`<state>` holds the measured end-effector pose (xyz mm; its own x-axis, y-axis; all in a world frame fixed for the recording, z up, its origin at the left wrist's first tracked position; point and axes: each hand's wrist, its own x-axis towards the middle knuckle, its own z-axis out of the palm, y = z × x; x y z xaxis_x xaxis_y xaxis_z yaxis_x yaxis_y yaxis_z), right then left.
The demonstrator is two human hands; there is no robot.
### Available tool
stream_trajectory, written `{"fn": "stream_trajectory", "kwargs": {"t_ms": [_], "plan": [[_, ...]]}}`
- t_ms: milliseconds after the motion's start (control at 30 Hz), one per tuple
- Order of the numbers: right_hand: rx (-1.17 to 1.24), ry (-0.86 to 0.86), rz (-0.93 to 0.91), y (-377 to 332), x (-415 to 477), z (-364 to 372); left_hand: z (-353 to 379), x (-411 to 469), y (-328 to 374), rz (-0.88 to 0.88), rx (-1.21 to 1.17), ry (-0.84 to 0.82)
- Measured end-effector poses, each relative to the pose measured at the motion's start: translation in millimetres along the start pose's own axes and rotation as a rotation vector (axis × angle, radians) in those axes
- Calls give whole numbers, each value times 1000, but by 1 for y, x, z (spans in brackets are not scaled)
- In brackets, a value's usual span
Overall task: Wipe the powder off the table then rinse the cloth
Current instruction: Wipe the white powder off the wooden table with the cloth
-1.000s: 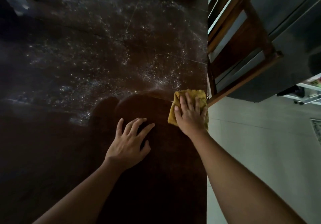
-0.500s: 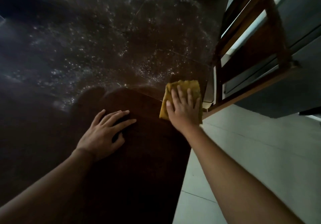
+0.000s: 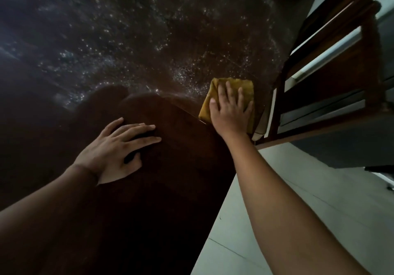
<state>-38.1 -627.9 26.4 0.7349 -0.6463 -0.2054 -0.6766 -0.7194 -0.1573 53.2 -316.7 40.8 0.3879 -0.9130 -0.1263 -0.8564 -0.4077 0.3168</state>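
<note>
Wiping is at an early stage. The right hand (image 3: 231, 109) lies flat on the yellow cloth (image 3: 207, 102), fingers straight and spread. It presses the cloth onto the table (image 3: 162, 189) at the right edge, beside the wooden chair (image 3: 332, 78). The left hand (image 3: 115, 149) rests open on the near part of the top, fingers extended, holding nothing.

Done: the near part of the table shows dark and free of specks (it lies in shadow, so fine residue cannot be excluded).

Outstanding: white powder (image 3: 132, 46) covers the middle and far part from the left side across to the right edge, beginning just beyond the cloth. Rinsing is not yet begun.

Not verifiable: the table's far and left edges are cut off, no sink or tap is in view, and the underside of the cloth is hidden.
</note>
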Motion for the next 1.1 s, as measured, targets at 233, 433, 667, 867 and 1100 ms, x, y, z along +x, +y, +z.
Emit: {"fn": "stream_trajectory", "kwargs": {"t_ms": [233, 433, 667, 867, 1100], "plan": [[6, -16, -139, -6, -54, 7, -6, 1, 1, -12, 15, -45], [-37, -61, -254, 15, -64, 1, -6, 1, 1, -11, 12, -48], [21, -145, -227, -14, 44, -19, -3, 1, 0, -14, 18, -18], [19, -115, -379, -41, 57, -16, -3, 1, 1, -18, 14, -20], [129, -19, -334, 11, 24, -14, -5, 2, 2, -23, 9, -21]]}}
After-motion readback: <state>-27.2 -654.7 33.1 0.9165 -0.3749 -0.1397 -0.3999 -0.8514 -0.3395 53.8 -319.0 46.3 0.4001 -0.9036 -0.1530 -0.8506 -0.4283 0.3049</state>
